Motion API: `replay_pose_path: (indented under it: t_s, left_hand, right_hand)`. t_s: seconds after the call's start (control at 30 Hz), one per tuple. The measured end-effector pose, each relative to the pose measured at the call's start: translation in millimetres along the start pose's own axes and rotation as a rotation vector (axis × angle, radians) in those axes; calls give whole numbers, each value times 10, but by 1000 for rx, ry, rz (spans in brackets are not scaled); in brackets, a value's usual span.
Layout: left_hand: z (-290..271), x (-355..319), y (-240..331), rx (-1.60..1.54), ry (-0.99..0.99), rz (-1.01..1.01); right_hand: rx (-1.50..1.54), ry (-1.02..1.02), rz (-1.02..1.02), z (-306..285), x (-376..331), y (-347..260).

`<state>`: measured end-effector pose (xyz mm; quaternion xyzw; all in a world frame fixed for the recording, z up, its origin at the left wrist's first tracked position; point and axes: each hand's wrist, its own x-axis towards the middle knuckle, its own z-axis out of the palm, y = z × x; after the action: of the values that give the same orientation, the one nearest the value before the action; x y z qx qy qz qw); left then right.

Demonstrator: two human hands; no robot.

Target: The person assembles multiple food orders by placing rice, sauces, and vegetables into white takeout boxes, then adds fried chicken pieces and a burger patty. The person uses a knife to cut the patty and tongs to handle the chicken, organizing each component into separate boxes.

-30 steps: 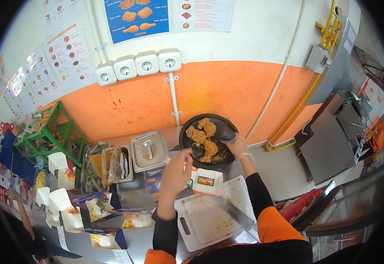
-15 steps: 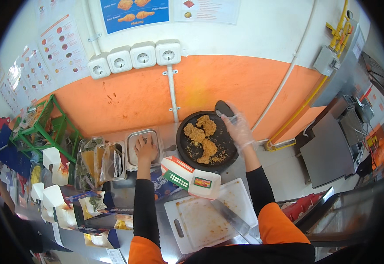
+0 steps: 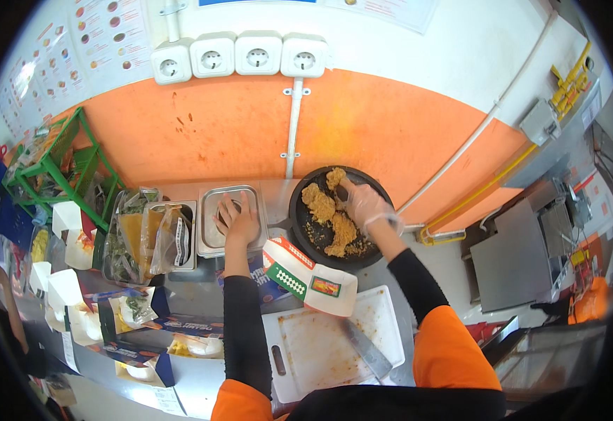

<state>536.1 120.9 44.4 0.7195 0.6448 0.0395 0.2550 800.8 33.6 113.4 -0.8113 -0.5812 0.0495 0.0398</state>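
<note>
At the far table edge, the gloved right hand (image 3: 364, 205) grips fried chicken (image 3: 334, 181) in the black pan (image 3: 299, 217); the left hand (image 3: 238, 221) lies flat on a steel container lid (image 3: 211, 235). The cutting board (image 3: 320, 344) holds only crumbs.

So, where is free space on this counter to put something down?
The white plastic cutting board is mostly bare left of the steel knife. Grey counter right of the round black pan is free. The left side, with cartons and bags, is crowded.
</note>
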Motion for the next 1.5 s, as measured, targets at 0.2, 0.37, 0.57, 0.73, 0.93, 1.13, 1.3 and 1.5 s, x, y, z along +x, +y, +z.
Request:
replay_pose_path:
  t_s: [0.2,0.37,0.57,0.73,0.93,1.13,1.3,1.5]
  left_hand:
    - [32,20,17,-19,39,11]
    - [81,-46,120,-16,31,34]
    - [53,-31,27,-36,59,-18]
    - [81,-52,29,-44,63,10]
    - [94,-26,30,-55,111,-6]
    - [56,-18,65,-73,148,6]
    - [143,-19,78,-73,120,3]
    - [94,-30,49,-82,134,-8]
  right_hand:
    - [143,212,-20,-181,84,8]
    - [218,-219,-41,-198,346,386]
    - [151,7,-142,-19,-140,-564]
    - [210,-191,-225,-259,55,-426]
    - [328,187,-190,-70,-157,-411]
    - [565,-219,-142,-469,223,-176]
    - [156,-115,-52,140,-84,-424]
    - [421,-188,-137,-220,272,-239]
